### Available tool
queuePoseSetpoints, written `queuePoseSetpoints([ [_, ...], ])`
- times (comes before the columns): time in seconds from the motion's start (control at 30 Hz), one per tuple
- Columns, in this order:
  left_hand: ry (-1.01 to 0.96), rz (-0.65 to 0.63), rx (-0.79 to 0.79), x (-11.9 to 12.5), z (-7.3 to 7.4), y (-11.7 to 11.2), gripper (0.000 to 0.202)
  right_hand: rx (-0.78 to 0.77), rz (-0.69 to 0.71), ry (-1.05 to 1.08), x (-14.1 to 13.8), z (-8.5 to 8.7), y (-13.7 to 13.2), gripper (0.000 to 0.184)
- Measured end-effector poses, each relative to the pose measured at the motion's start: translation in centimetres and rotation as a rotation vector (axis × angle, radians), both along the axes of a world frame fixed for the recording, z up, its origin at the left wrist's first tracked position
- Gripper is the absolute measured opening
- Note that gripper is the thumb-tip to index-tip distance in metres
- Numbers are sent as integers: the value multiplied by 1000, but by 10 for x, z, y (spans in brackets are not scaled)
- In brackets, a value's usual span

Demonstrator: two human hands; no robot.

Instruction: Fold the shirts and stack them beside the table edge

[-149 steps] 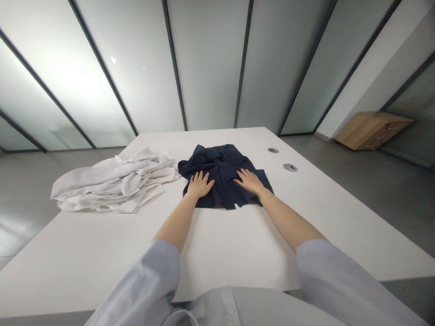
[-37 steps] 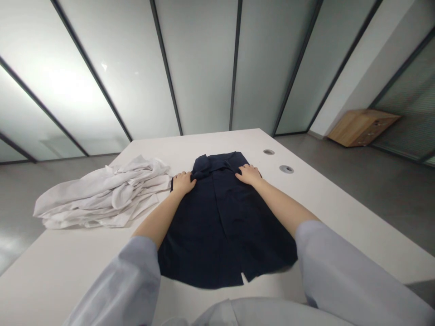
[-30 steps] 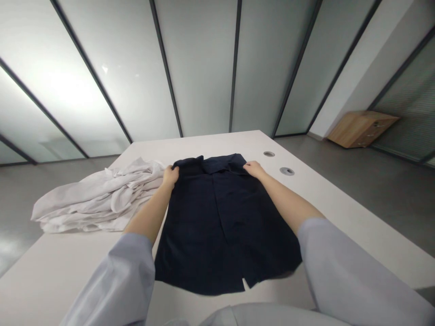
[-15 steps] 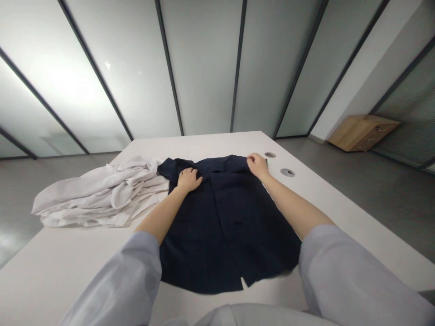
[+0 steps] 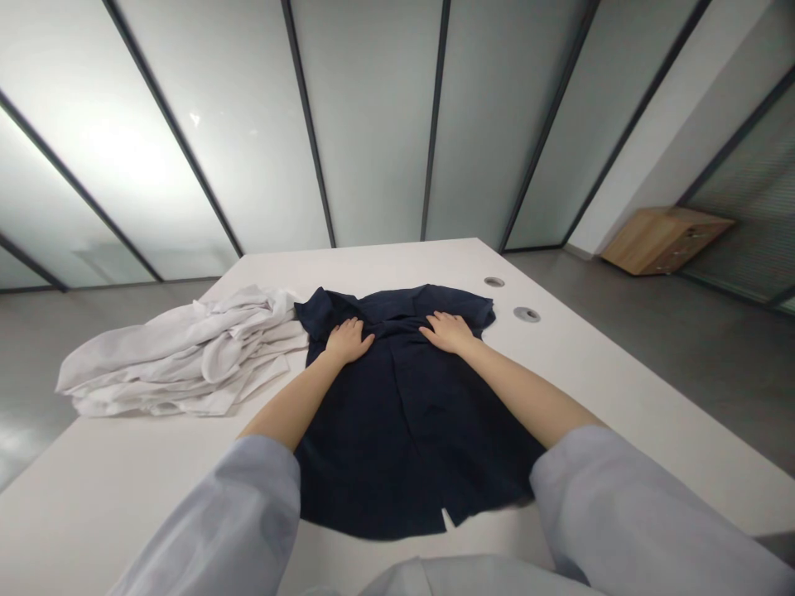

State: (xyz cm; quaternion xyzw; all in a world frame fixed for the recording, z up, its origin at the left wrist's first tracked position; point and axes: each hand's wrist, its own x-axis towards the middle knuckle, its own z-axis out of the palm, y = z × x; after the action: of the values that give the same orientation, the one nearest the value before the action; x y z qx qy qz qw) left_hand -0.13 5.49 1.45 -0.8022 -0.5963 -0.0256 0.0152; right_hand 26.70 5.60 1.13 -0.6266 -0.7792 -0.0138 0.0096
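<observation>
A dark navy garment lies spread on the white table, its slit hem towards me. Its kind is hard to make out; the far part has bunched folds and short sleeve-like corners. My left hand rests palm down on the upper left of the cloth, fingers stretched out. Flat on the upper right part lies my right hand, its fingers spread over the creases. Neither hand grips the fabric. Beside the garment's left edge sits a heap of white clothes.
Two round grommets are set in the tabletop at right. Frosted glass panels stand behind the table. A wooden cabinet is on the floor at far right.
My right hand has let go of the garment's far right corner and moved left and nearer, flat onto the cloth. The left hand shifted slightly; the fabric between them has creased.
</observation>
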Motion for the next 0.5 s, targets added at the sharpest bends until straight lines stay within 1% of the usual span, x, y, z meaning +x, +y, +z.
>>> queuePoseSetpoints([
  [0.07, -4, -16, -4, -2, 4, -5, 52, -9, -8, -9, -1, 9, -9, 63],
  [0.13, -28, -6, -22, -5, 10, -6, 56, -42, -31, 15, 1, 18, -12, 64],
  [0.2, -104, 23, -42, -8, 17, 0, 62, -71, -68, 79, 4, 27, -7, 60],
  [0.27, -239, 37, -96, -11, 22, 12, 65, -75, -86, 177, 6, 31, 6, 51],
  [0.3, -312, 40, -137, -11, 23, 19, 65, -75, -84, 237, 6, 31, 14, 47],
  [0.37, -433, 42, -212, -9, 22, 33, 66, -92, -73, 369, 2, 27, 31, 48],
  [0.43, -539, 53, -233, -4, 18, 45, 65, -114, -45, 479, -5, 19, 47, 51],
  [0.5, -666, 100, -245, 2, 12, 55, 52, -129, -19, 555, -13, 13, 60, 47],
])
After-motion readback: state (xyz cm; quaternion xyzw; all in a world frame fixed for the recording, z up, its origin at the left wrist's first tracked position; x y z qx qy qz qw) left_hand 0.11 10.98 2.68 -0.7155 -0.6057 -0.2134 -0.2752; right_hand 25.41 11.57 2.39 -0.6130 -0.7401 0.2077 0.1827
